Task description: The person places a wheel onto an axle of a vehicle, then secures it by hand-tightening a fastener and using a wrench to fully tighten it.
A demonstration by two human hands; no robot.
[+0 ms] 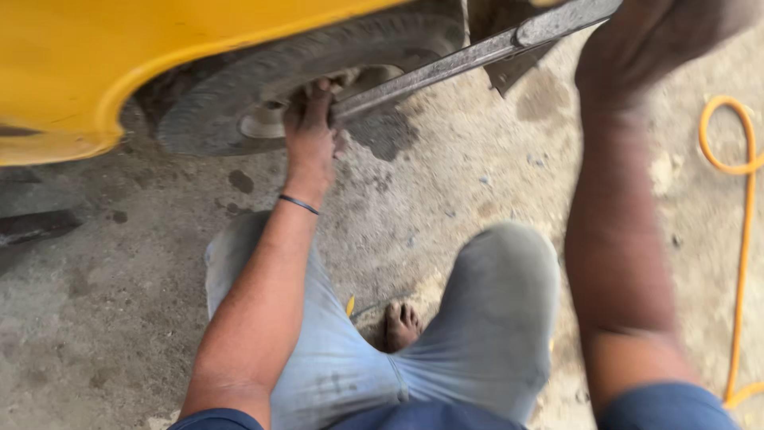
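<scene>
Wrench bar (477, 56) — long, flat, grey steel — is running from your left hand (312, 127) at the wheel hub up and away to your right hand (645, 44) at the far end. Your left hand is closing its fingers around the socket end, pressing it against the hub (267, 119) just beyond your knuckles; the tyre (263, 72) is curving around that hand, with the yellow body panel (119, 56) above it. Your right hand is sitting at the handle end, blurred, so you cannot tell how tightly it is curled, though it appears to be gripping or bearing on the bar.

You are crouching on the concrete floor (446, 191), knees in grey trousers (493, 318) below both hands and a bare foot (398, 325) between them. An orange hose (744, 239) is lying to the outside of your right arm.

To do this well, I would judge you should be keeping the left hand steadying the head square on the fastener while the right hand is applying force far out on the bar — slipping off is the risk, with fingers so near the hub.
</scene>
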